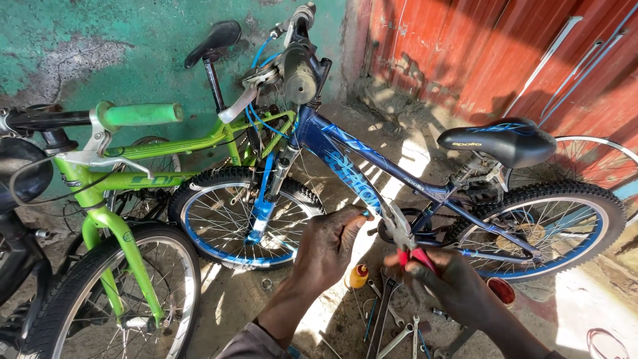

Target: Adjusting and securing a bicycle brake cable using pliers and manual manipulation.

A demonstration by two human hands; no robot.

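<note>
1. The pliers [407, 240], red-handled with metal jaws, are set against the down tube of the blue bicycle [372, 179], just above the crank area near the middle of the frame. What the jaws bite on is too small to make out; it looks like a cable or small fitting on the tube.
2. The right hand [452, 279] is closed around the red handles. A steady squeeze, with the wrist in line with the tool, seems the safest way to keep the jaws from slipping off the tube.
3. The left hand [332, 242] is curled with its fingertips pinched at the same spot on the tube, just beside the jaws. I judge it should hold the small part firmly but stay out of the jaws' path.
4. On the ground [279, 306] below the hands lie several spanners [389, 319] and a small yellow bottle [359, 276], near enough to reach without letting go of the frame.
5. A green bicycle [126, 179] leans to the left, its rear against the blue one's front wheel [232, 219]; a hard pull could, I think, shift both.
</note>
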